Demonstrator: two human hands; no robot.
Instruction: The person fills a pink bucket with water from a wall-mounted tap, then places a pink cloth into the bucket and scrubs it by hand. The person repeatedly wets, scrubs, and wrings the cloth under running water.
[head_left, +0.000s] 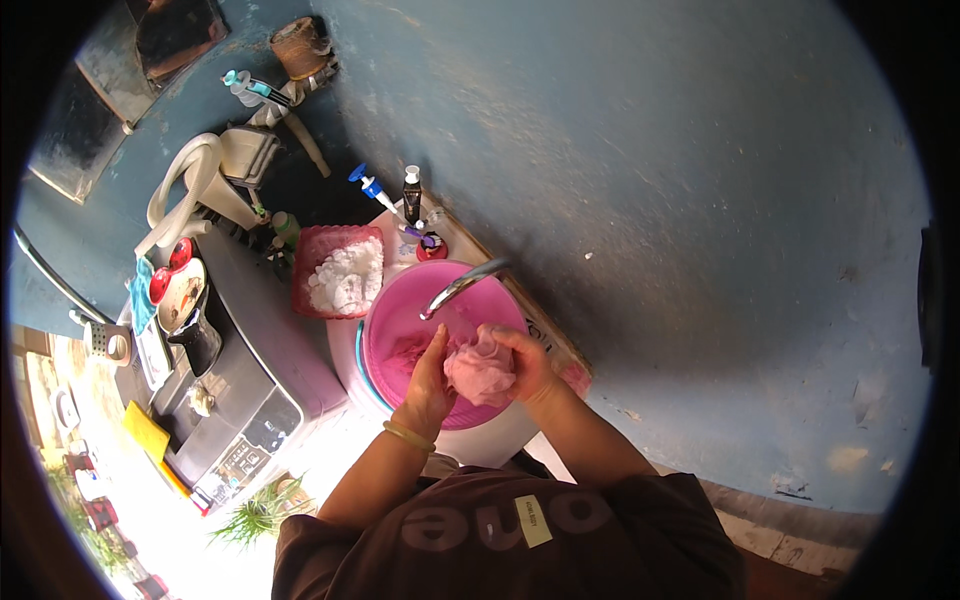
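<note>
A bunched pink cloth (480, 369) is held between my two hands over a pink plastic basin (495, 289). My left hand (429, 382) presses its left side, with the fingers pointing up towards the faucet. Around its right side curls my right hand (531, 366). The chrome faucet (461, 285) arches over the basin, its spout just beyond my left fingertips. Darker pink material (405, 354) lies in the basin by my left hand; I cannot tell what it is. The basin sits in a white sink (480, 444).
Left of the basin, a red plastic basket (301, 274) holds white pieces. Behind stand a pump dispenser (369, 184), a black bottle (412, 196) and a cup with a toothbrush (429, 238). A washing machine (277, 420) is at left, bearing clutter. A blue wall (675, 225) rises at right.
</note>
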